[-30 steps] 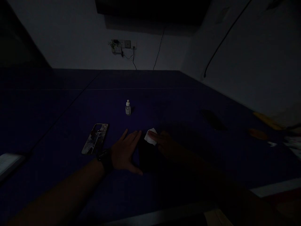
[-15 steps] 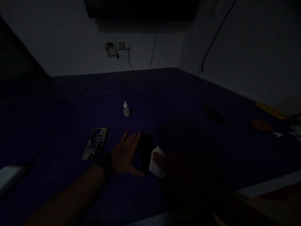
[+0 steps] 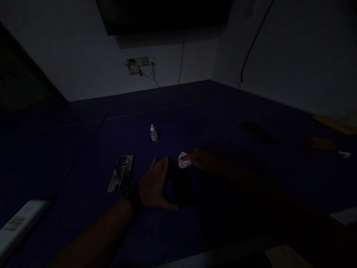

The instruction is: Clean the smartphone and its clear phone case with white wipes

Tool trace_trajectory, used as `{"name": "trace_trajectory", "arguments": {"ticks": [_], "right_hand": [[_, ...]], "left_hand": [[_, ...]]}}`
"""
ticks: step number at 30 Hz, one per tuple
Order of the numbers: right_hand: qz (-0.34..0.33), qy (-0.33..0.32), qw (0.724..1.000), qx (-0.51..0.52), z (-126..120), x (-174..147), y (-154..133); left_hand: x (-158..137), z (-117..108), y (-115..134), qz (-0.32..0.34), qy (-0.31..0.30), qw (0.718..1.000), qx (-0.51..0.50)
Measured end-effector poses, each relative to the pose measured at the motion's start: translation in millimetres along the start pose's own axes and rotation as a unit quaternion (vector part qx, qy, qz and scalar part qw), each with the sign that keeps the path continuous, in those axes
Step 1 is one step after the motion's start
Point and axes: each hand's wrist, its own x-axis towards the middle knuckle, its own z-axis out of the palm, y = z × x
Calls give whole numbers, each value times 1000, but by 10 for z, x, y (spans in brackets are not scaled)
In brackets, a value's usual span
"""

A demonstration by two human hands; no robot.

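L hand (image 3: 153, 188) spread w/ nothing gripped, thumb at near end of dark flat slab (image 3: 181, 184), prob. bracing it vs. sliding. Slab's flat on surface (image 3: 156, 234) btwn hands. R hand (image 3: 205, 160) has white wipe (image 3: 182, 164) under fingers at far-R corner, prob. for close control. Dropper bottle (image 3: 154, 134) upright beyond, case (image 3: 121, 175) left, prob. for elbow room.

a yellow item (image 3: 334, 124) lies by the right edge of the purple surface (image 3: 200, 121), an orange piece (image 3: 322, 143) and a dark slab (image 3: 260, 133) farther in, wall sockets (image 3: 136, 62) above its far edge.
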Motion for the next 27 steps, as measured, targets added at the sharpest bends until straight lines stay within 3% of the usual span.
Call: {"name": "trace_trajectory", "arguments": {"ticks": [6,12,19,27], "right_hand": [[-112,-9,993,33,137,268,-72],[-135,-12,991,4,154,356,-197],[-93,-15,994,-58,-112,-135,15],[-104,30,978,-177,304,-884,-380]], "left_hand": [[-9,7,12,1,3,1000,-19],[-3,-16,31,-5,9,1000,-20],[10,-14,9,0,-5,1000,-12],[0,4,1,-1,-5,1000,-4]]}}
